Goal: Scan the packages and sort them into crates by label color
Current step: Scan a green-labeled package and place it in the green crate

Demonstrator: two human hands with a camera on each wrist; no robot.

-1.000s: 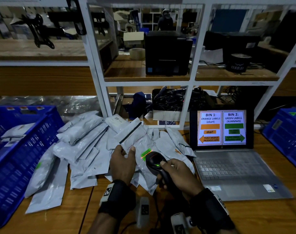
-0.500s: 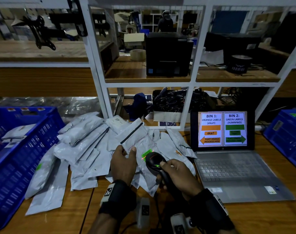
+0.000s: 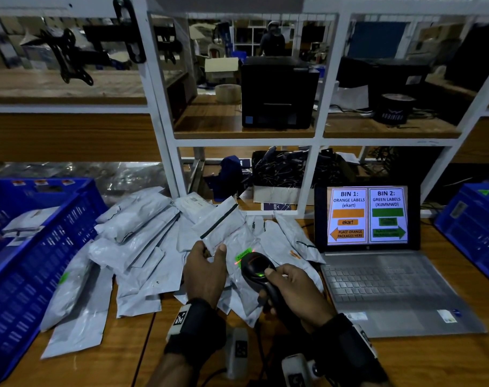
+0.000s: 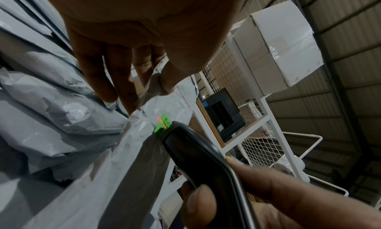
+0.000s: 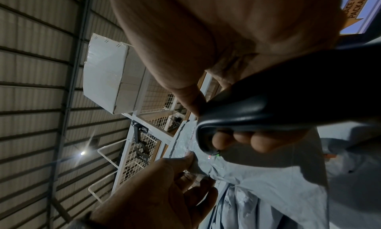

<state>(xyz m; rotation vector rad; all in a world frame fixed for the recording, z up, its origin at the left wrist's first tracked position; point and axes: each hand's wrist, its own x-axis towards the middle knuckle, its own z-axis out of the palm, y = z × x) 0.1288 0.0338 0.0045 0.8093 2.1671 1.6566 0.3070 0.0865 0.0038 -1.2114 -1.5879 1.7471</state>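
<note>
My left hand [image 3: 207, 270] pinches a grey package [image 3: 232, 236] by its edge, thumb on top and fingers beneath, seen up close in the left wrist view as the same grey package [image 4: 132, 151]. It carries a green label [image 3: 243, 254] with a red scan line across it; the green label [image 4: 163, 125] shows again from the left wrist. My right hand [image 3: 296, 291] grips a black barcode scanner [image 3: 256, 268], its head just right of the label. The scanner [image 5: 257, 112] fills the right wrist view. A pile of grey packages [image 3: 137, 247] lies on the wooden table [image 3: 126, 356].
A blue crate [image 3: 28, 263] stands at the left with a few packages inside; another blue crate [image 3: 472, 230] stands at the far right. An open laptop [image 3: 377, 263] shows bin rules. A white shelf frame [image 3: 165, 135] rises behind the pile.
The view has barely shifted. Both hands hold the same pose, with the scanner still aimed at the green label.
</note>
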